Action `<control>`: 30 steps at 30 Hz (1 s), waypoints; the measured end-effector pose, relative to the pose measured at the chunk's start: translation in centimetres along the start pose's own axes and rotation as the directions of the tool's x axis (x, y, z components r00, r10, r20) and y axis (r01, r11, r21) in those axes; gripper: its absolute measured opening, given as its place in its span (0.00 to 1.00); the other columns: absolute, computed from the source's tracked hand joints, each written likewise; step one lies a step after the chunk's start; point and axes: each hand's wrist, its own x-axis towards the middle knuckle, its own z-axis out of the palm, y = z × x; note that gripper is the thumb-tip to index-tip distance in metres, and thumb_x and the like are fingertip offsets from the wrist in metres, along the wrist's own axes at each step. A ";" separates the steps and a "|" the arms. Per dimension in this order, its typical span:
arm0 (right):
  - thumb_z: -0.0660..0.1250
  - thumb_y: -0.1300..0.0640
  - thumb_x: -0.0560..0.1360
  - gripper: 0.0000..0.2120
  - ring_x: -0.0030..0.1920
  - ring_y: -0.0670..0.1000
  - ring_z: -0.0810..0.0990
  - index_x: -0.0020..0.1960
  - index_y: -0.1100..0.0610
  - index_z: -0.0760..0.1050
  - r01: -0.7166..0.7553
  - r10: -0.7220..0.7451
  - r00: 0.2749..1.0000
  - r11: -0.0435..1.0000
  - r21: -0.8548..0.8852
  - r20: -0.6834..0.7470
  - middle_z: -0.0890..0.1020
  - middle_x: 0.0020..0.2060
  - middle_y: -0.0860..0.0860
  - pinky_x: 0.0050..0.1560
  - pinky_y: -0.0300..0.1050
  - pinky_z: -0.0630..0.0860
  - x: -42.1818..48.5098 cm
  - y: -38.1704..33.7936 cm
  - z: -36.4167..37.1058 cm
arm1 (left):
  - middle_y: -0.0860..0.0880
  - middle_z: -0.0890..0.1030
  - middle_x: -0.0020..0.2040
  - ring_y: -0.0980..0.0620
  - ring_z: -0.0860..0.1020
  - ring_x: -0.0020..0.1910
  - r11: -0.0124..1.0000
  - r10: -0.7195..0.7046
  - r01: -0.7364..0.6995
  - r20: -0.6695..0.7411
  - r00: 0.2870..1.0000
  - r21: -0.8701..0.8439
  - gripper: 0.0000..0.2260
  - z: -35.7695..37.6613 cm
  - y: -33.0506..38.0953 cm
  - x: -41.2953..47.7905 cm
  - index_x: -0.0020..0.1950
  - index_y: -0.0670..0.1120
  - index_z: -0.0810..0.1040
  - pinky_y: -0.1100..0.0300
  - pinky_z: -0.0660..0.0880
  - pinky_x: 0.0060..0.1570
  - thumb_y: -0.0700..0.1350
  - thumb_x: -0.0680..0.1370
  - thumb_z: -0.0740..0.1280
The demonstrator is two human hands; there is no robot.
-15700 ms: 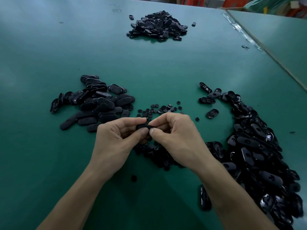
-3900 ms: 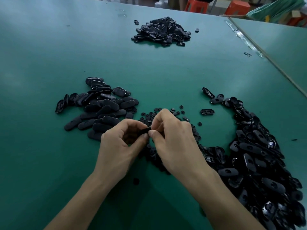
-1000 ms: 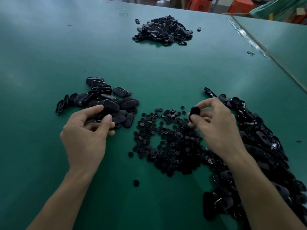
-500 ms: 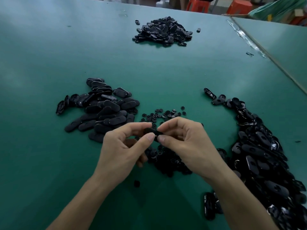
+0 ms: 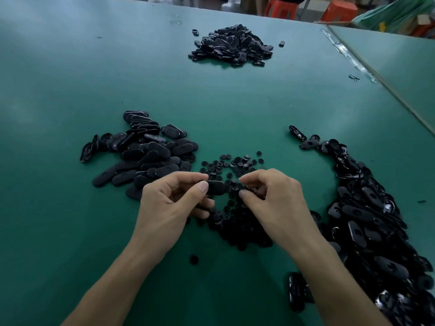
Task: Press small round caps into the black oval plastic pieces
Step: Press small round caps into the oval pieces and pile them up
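My left hand [image 5: 169, 208] pinches one end of a black oval piece [image 5: 215, 187] between thumb and forefinger, holding it flat just above the table. Close to its right, my right hand [image 5: 277, 203] hovers with thumb and forefinger tips closed on what looks like a small round cap [image 5: 244, 189], right over the heap of loose caps [image 5: 233, 163]. A small gap separates the oval piece from my right fingertips. Much of the cap heap is hidden under both hands.
A pile of oval pieces [image 5: 146, 154] lies to the left, a long heap of glossy oval pieces [image 5: 367, 220] to the right, and another pile [image 5: 231, 44] far back. One stray cap [image 5: 193, 259] sits between my forearms. Orange stools [image 5: 281, 7] stand beyond the green table [image 5: 58, 78].
Half a second ago both hands held the oval piece together. My right hand has let go of it and shifted slightly right over the caps; the left hand keeps the piece.
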 end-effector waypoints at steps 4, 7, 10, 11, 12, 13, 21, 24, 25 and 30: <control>0.73 0.50 0.75 0.08 0.50 0.44 0.77 0.53 0.48 0.82 0.041 -0.030 0.996 0.990 -0.134 0.082 0.77 0.45 0.42 0.55 0.44 0.76 -0.2 -0.2 0.3 | 0.45 0.85 0.39 0.48 0.84 0.35 1.000 0.003 -0.003 0.004 1.000 0.010 0.08 0.0 -0.1 0.0 0.49 0.49 0.85 0.61 0.81 0.35 0.47 0.72 0.72; 0.72 0.50 0.76 0.06 0.51 0.45 0.74 0.52 0.48 0.82 0.064 -0.042 0.992 0.979 -0.191 0.116 0.73 0.43 0.41 0.55 0.44 0.75 -0.3 -0.7 0.5 | 0.46 0.84 0.38 0.48 0.84 0.35 1.000 0.014 -0.014 -0.004 1.000 0.014 0.07 0.0 -0.1 0.0 0.48 0.48 0.85 0.61 0.81 0.35 0.47 0.72 0.71; 0.71 0.50 0.77 0.05 0.50 0.46 0.73 0.52 0.48 0.83 0.059 -0.031 0.992 0.971 -0.230 0.123 0.72 0.42 0.42 0.53 0.41 0.73 -0.2 -0.8 0.5 | 0.45 0.84 0.37 0.49 0.84 0.34 1.000 0.015 -0.015 -0.002 1.000 0.015 0.06 0.0 -0.1 0.0 0.47 0.48 0.85 0.61 0.80 0.34 0.47 0.72 0.71; 0.70 0.50 0.77 0.05 0.51 0.47 0.73 0.52 0.48 0.82 0.058 -0.024 0.990 0.967 -0.249 0.136 0.72 0.43 0.43 0.52 0.41 0.71 -0.1 -1.0 0.5 | 0.45 0.84 0.37 0.49 0.84 0.34 1.000 0.014 -0.014 0.001 1.000 0.021 0.06 0.1 -0.1 0.0 0.47 0.48 0.85 0.61 0.80 0.34 0.47 0.72 0.71; 0.70 0.50 0.77 0.05 0.52 0.47 0.73 0.52 0.48 0.81 0.060 -0.018 0.988 0.961 -0.269 0.153 0.73 0.44 0.43 0.51 0.41 0.70 -0.1 -1.1 0.5 | 0.45 0.84 0.37 0.49 0.84 0.34 1.000 0.014 -0.014 0.005 1.000 0.027 0.06 0.1 -0.2 0.0 0.47 0.49 0.85 0.61 0.80 0.34 0.47 0.72 0.71; 0.69 0.50 0.77 0.04 0.52 0.47 0.72 0.52 0.47 0.81 0.061 -0.013 0.985 0.958 -0.281 0.170 0.73 0.45 0.43 0.50 0.41 0.69 0.0 -1.2 0.5 | 0.45 0.84 0.37 0.48 0.84 0.34 0.999 0.014 -0.015 0.008 1.000 0.032 0.06 0.2 -0.2 -0.1 0.47 0.48 0.85 0.61 0.80 0.34 0.47 0.72 0.71; 0.67 0.53 0.76 0.02 0.49 0.47 0.75 0.47 0.50 0.79 0.034 0.030 0.975 0.959 -0.280 0.221 0.75 0.46 0.45 0.50 0.44 0.75 0.6 -2.0 0.3 | 0.45 0.84 0.37 0.49 0.84 0.34 0.999 0.019 -0.019 0.006 1.000 0.045 0.07 0.1 -0.3 -0.1 0.48 0.48 0.85 0.60 0.81 0.35 0.47 0.72 0.72; 0.67 0.54 0.77 0.03 0.48 0.47 0.76 0.45 0.51 0.80 0.032 0.031 0.975 0.960 -0.279 0.219 0.76 0.45 0.46 0.50 0.44 0.76 0.9 -2.0 0.5 | 0.45 0.85 0.38 0.49 0.84 0.35 0.998 0.020 -0.021 0.015 1.000 0.055 0.07 0.1 -0.3 0.0 0.48 0.49 0.85 0.60 0.81 0.35 0.48 0.72 0.72; 0.68 0.54 0.77 0.03 0.48 0.47 0.76 0.45 0.50 0.79 0.035 0.028 0.976 0.960 -0.278 0.218 0.76 0.45 0.45 0.49 0.44 0.75 0.9 -2.0 0.4 | 0.45 0.85 0.38 0.49 0.84 0.35 0.998 0.019 -0.020 0.016 1.000 0.055 0.07 0.0 -0.3 0.0 0.48 0.49 0.85 0.60 0.81 0.35 0.48 0.72 0.72; 0.73 0.49 0.76 0.06 0.45 0.46 0.75 0.45 0.50 0.82 0.023 0.033 0.977 0.965 -0.260 0.211 0.75 0.42 0.44 0.48 0.43 0.74 0.6 -1.8 0.3 | 0.44 0.84 0.37 0.48 0.83 0.34 0.999 0.022 -0.022 0.001 1.000 0.042 0.04 0.0 -0.4 0.0 0.48 0.47 0.85 0.60 0.80 0.34 0.44 0.74 0.71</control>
